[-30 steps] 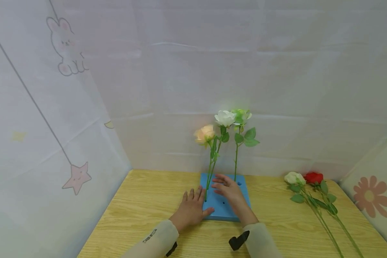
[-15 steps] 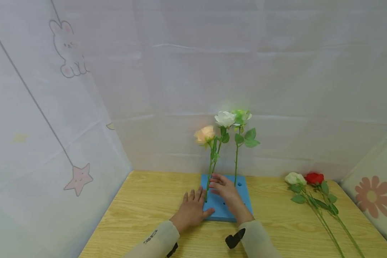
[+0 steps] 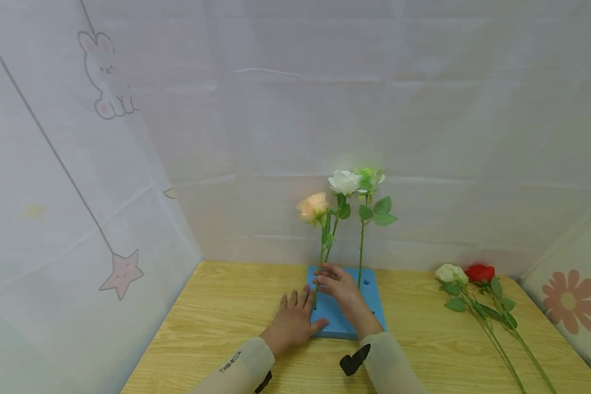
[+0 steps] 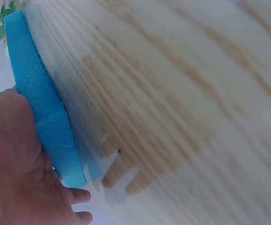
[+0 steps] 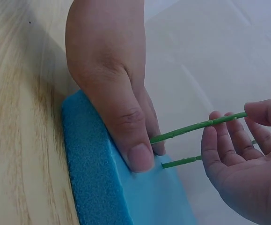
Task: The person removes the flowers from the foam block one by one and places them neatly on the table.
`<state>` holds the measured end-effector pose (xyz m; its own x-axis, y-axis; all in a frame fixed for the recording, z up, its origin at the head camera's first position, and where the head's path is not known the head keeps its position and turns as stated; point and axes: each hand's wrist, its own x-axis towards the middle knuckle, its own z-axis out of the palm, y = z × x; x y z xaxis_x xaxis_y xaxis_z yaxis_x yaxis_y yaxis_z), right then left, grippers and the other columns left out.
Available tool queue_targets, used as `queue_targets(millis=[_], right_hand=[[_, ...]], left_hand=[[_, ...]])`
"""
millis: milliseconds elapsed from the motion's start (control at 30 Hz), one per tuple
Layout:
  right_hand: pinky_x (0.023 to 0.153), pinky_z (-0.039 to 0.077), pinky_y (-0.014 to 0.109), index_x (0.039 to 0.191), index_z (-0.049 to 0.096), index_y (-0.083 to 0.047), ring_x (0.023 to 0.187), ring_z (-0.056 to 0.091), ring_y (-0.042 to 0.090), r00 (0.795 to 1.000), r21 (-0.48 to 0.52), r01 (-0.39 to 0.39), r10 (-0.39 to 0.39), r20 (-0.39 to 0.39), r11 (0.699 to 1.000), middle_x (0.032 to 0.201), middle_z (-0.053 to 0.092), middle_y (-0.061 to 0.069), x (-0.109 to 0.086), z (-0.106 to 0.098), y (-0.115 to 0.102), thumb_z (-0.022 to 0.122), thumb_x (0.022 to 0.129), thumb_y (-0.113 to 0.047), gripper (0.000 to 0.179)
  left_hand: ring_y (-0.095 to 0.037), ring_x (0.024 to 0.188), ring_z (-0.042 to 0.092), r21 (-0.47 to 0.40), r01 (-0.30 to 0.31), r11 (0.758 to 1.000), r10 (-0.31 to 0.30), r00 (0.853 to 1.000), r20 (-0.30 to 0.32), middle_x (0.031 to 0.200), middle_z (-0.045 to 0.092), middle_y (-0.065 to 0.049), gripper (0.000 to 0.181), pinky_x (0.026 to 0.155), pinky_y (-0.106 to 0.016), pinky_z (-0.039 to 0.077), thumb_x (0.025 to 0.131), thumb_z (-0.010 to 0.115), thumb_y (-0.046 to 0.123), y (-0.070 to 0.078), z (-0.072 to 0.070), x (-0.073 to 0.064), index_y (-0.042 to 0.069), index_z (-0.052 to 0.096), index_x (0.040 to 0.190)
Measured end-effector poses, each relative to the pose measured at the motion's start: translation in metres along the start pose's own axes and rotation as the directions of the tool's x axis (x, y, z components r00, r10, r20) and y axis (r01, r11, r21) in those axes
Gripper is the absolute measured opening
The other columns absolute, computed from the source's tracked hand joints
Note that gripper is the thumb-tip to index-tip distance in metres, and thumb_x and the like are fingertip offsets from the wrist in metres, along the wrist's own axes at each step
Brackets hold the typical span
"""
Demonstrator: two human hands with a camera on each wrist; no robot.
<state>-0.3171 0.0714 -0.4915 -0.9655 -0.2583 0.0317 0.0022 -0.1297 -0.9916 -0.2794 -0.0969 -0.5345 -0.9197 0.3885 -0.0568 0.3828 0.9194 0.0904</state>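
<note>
My left hand (image 3: 291,323) lies flat over the left edge of a blue foam block (image 3: 332,328), its thumb pressing the top face (image 5: 154,197). My right hand (image 3: 342,287) reaches over the block. Its thumb and curled fingers close round the green stem (image 5: 196,127) of a peach rose (image 3: 313,207), which stands upright in a hole close to the left thumb. Behind it stand a white rose (image 3: 345,182) and a greenish-white rose (image 3: 369,179), both in the block. In the left wrist view the left hand (image 4: 18,159) presses the block's side (image 4: 41,103).
On the wooden table (image 3: 216,306), a cream rose (image 3: 451,273) and a red rose (image 3: 480,272) lie at the right, stems toward the front. A hole (image 3: 366,282) shows in the block's far right. A pale cloth wall (image 3: 276,137) rises behind the table.
My right hand has moved left to the peach rose's stem and its fingers have closed in round it. My left hand has stayed on the block.
</note>
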Motion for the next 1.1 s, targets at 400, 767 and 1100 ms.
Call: queue_targets(millis=[400,767,1100], right_hand=[[0.102,0.05,0.049,0.137,0.061,-0.006,0.111,0.068,0.032,1.0,0.012,-0.009,0.009,-0.022,1.0,0.129,0.062,0.027,0.005,0.008,0.004,0.064,0.101,-0.009,0.036],[0.1,0.051,0.05,0.137,0.063,-0.01,0.118,0.062,0.043,1.0,-0.018,0.005,-0.006,-0.016,1.0,0.121,0.067,0.021,0.006,0.008,0.01,0.066,0.1,-0.015,0.037],[0.099,0.052,0.047,0.134,0.066,-0.012,0.115,0.065,0.038,1.0,-0.044,0.012,-0.012,-0.013,0.999,0.119,0.07,0.015,0.001,0.011,0.001,0.067,0.1,-0.017,0.034]], left_hand=[[-0.045,0.15,0.024,-0.009,-0.004,1.0,0.004,1.0,-0.009,0.17,0.012,-0.011,0.091,0.118,-0.063,0.022,0.1,0.03,0.073,0.001,-0.002,0.0,0.01,0.018,0.164],[-0.045,0.15,0.024,-0.017,-0.001,1.0,0.001,1.0,-0.002,0.17,0.009,-0.008,0.093,0.118,-0.064,0.022,0.099,0.03,0.074,0.001,-0.002,0.0,0.01,0.013,0.164],[-0.046,0.15,0.023,-0.022,-0.001,1.0,0.001,1.0,0.013,0.17,0.01,-0.009,0.091,0.118,-0.065,0.021,0.1,0.029,0.073,0.0,-0.003,-0.001,0.01,0.015,0.164]])
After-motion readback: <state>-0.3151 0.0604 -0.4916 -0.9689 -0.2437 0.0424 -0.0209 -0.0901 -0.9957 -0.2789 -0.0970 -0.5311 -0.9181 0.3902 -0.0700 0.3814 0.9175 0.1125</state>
